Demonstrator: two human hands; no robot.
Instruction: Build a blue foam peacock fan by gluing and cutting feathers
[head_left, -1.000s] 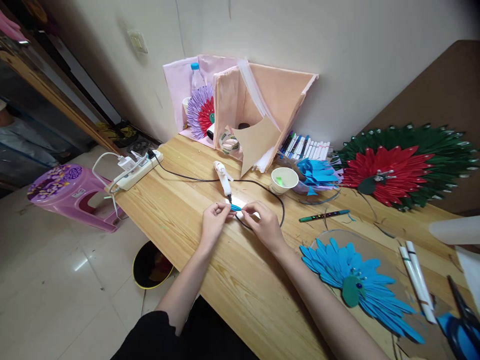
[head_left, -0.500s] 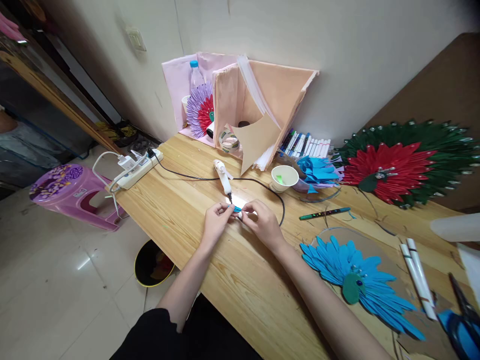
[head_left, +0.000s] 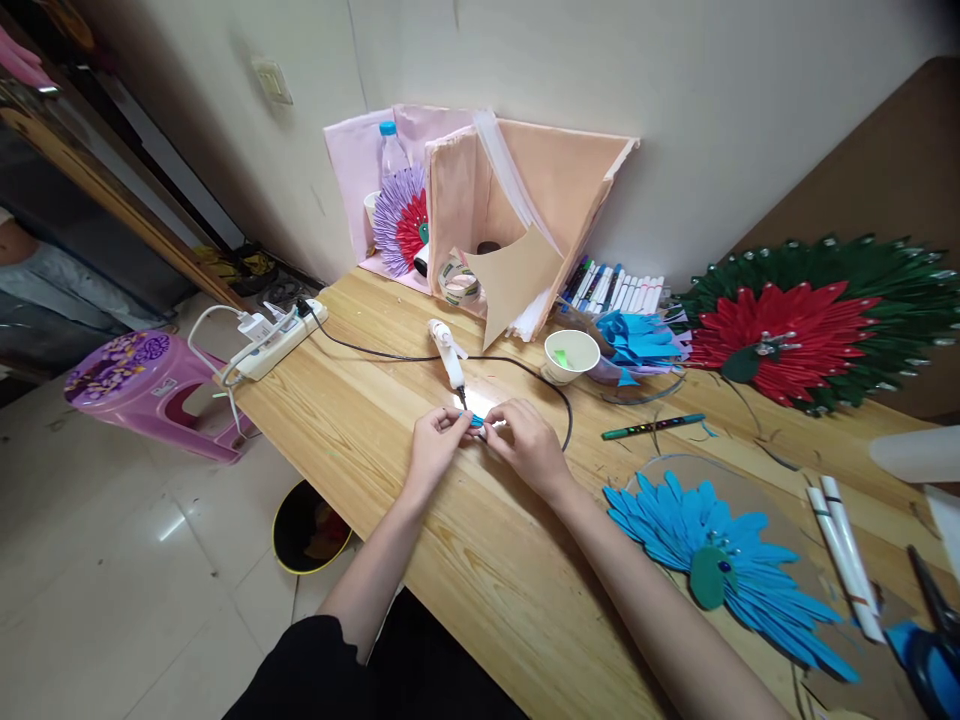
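Note:
A small blue feather-shaped piece (head_left: 475,420) is pinched between my two hands, a little above the table. My left hand (head_left: 435,450) grips its left end with thumb and fingers. At the other end, the fingertips of my right hand (head_left: 527,445) are closed on it; they cover part of it. Just beyond the hands stands a white glue gun (head_left: 448,358), its dark tip pointing down close to my left fingertips. A bright white patch lies under the tip. To the right rests a blue feathered bird shape (head_left: 709,510) with a green head.
A black cord (head_left: 517,360) loops from the power strip (head_left: 281,340) around the glue gun. Beyond it are a paper cup (head_left: 570,355), tape roll (head_left: 457,280), markers (head_left: 619,288) and a red-and-green feathered piece (head_left: 787,320). Scissors (head_left: 934,640) lie at the right edge; a bin (head_left: 311,525) stands below.
The view has shifted very slightly. Both hands stay at nearly the same place, still pinching the blue piece beneath the glue gun's tip.

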